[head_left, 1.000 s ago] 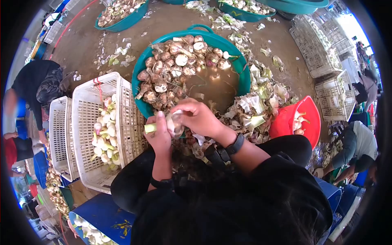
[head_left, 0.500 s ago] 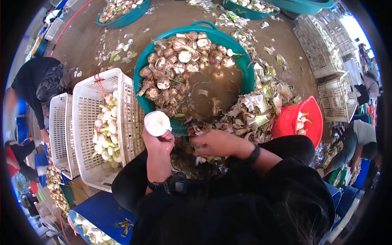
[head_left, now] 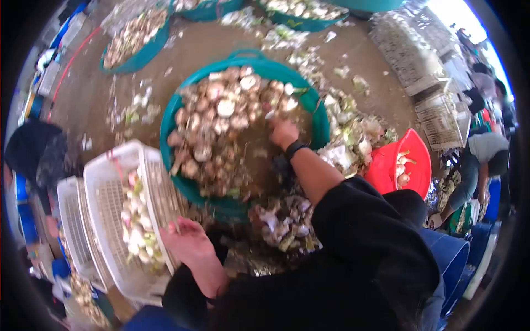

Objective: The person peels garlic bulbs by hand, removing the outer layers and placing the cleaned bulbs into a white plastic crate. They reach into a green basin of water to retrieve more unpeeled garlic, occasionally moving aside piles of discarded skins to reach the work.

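Observation:
My left hand (head_left: 190,244) is at the right rim of the white crate (head_left: 144,171), fingers apart, with no bulb visible in it. Inside that crate lie peeled white garlic bulbs (head_left: 138,223) with short green stems. My right hand (head_left: 285,133) reaches into the round green tub (head_left: 323,118), over its murky water. Near its fingertips is a small pale spot I cannot make out, and motion blurs the fingers. Brown-skinned garlic bulbs (head_left: 201,118) are heaped along the tub's left and far sides.
Peeled skins (head_left: 353,138) litter the floor right of the tub. A red basin (head_left: 386,165) with a few bulbs stands beside my right knee. A second crate (head_left: 69,207) is at the left. Further green tubs (head_left: 135,65) stand beyond; people work on both sides.
The white garlic bulb has left my left hand, which moved down and left to the crate. My right hand went from my lap forward into the tub. The view has shifted.

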### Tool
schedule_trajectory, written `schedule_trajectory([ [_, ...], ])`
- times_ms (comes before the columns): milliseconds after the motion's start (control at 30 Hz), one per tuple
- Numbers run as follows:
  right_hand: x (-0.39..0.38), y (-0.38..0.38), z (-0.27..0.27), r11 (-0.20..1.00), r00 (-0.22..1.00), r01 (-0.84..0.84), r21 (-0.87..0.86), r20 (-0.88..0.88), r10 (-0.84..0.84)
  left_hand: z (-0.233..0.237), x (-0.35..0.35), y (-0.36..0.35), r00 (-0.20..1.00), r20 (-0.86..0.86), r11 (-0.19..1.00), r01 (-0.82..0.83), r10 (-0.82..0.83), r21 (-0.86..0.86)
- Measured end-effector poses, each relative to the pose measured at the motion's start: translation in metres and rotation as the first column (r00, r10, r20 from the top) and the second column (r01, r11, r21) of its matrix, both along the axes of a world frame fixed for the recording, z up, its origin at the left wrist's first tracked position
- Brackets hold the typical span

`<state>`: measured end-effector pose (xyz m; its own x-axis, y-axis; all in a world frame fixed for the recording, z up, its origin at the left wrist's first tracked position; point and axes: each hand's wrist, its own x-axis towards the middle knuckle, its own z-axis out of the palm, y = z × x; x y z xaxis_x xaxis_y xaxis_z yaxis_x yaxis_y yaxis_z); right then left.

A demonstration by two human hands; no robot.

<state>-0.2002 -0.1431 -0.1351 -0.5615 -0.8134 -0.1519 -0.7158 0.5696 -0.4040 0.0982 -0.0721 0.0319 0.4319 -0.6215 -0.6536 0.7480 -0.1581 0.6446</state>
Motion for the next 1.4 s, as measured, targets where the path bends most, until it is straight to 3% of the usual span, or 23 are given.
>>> schedule_trajectory([
  [67,-0.029,-0.014,-0.066,0.969,0.986,-0.157,0.189,0.078,0.144,-0.025,-0.017,0.004,0.969,0.107,0.972,0.23,-0.224,-0.052],
  [133,-0.023,-0.007,-0.049,0.83,0.883,-0.463,0.311,0.074,0.464,-0.03,-0.034,0.007,0.854,0.316,0.901,0.433,-0.413,0.005],
  [200,-0.004,0.015,0.002,0.886,0.718,-0.46,0.066,0.614,0.327,-0.034,-0.044,0.007,0.67,0.454,0.784,0.61,-0.587,0.113],
  [233,0.02,0.03,0.007,0.965,0.4,-0.262,0.022,0.912,0.088,-0.046,-0.052,0.005,0.531,0.548,0.719,0.664,-0.646,0.205],
  [267,0.043,0.051,0.041,0.949,0.487,-0.219,-0.226,0.817,0.307,-0.064,-0.053,0.004,0.378,0.629,0.663,0.683,-0.679,0.305],
  [300,0.07,0.068,0.06,0.883,0.345,-0.11,-0.455,0.816,0.464,-0.1,-0.041,0.001,0.161,0.793,0.587,0.76,-0.587,0.28],
  [333,0.087,0.082,0.055,0.855,0.439,-0.312,-0.415,0.734,0.517,-0.14,-0.031,-0.004,-0.05,0.906,0.505,0.816,-0.421,0.28],
  [367,0.098,0.098,0.081,0.813,0.476,-0.325,-0.484,0.659,0.582,-0.164,-0.033,-0.005,0.164,0.916,0.576,0.813,-0.366,0.085],
  [433,0.104,0.122,0.107,0.762,0.515,-0.332,-0.556,0.57,0.64,-0.163,-0.016,0.001,0.226,0.83,0.536,0.838,-0.51,0.102],
  [500,0.102,0.133,0.104,0.608,0.626,-0.593,-0.528,0.172,0.76,-0.119,-0.022,0.006,0.032,0.975,0.377,0.925,-0.219,0.054],
  [533,0.099,0.138,0.107,0.606,0.631,-0.591,-0.532,0.163,0.758,-0.097,-0.025,0.009,-0.021,0.999,0.302,0.953,-0.042,0.033],
  [633,0.094,0.15,0.113,0.449,0.533,-0.801,-0.397,-0.13,0.836,0.017,-0.066,0.035,0.065,0.421,0.235,0.901,-0.905,0.366],
  [733,0.098,0.157,0.106,0.501,0.553,-0.817,-0.286,-0.143,0.82,-0.016,-0.062,0.032,0.311,0.141,0.34,0.887,-0.94,0.313],
  [833,0.098,0.151,0.107,0.538,0.566,-0.809,-0.235,-0.07,0.821,-0.06,-0.049,0.022,0.372,-0.032,0.36,0.913,-0.928,0.19],
  [933,0.092,0.142,0.101,0.841,0.721,-0.492,-0.224,0.437,0.538,-0.03,-0.063,0.033,0.429,0.028,0.422,0.873,-0.903,0.246],
  [1033,0.081,0.144,0.099,0.824,0.458,-0.491,-0.282,0.721,0.52,-0.021,-0.067,0.039,0.351,0.238,0.377,0.924,-0.906,0.07],
  [1100,0.08,0.15,0.117,0.984,0.146,-0.145,-0.102,0.982,0.123,-0.019,-0.068,0.037,0.347,0.356,0.334,0.937,-0.868,-0.101],
  [1133,0.077,0.15,0.117,0.985,0.151,-0.142,-0.1,0.981,0.121,-0.014,-0.065,0.033,0.155,0.417,0.188,0.981,-0.896,0.039],
  [1200,0.072,0.154,0.111,0.775,0.536,-0.456,-0.438,0.56,0.632,0.0,-0.062,0.029,-0.255,0.445,-0.104,0.936,-0.859,0.336],
  [1267,0.067,0.155,0.082,0.811,0.577,-0.443,-0.383,0.57,0.585,0.011,-0.075,0.04,-0.284,0.469,-0.134,0.936,-0.836,0.327],
  [1300,0.062,0.159,0.079,0.829,0.402,-0.302,-0.471,0.726,0.559,0.02,-0.081,0.051,-0.227,0.648,-0.08,0.965,-0.727,0.248],
  [1367,0.04,0.156,0.077,0.328,0.408,-0.644,-0.691,0.052,0.912,0.013,-0.08,0.057,-0.146,0.802,-0.024,0.986,-0.579,0.162],
  [1400,0.039,0.156,0.077,0.33,0.409,-0.643,-0.691,0.055,0.911,0.009,-0.08,0.05,-0.148,0.801,-0.025,0.986,-0.58,0.164],
])
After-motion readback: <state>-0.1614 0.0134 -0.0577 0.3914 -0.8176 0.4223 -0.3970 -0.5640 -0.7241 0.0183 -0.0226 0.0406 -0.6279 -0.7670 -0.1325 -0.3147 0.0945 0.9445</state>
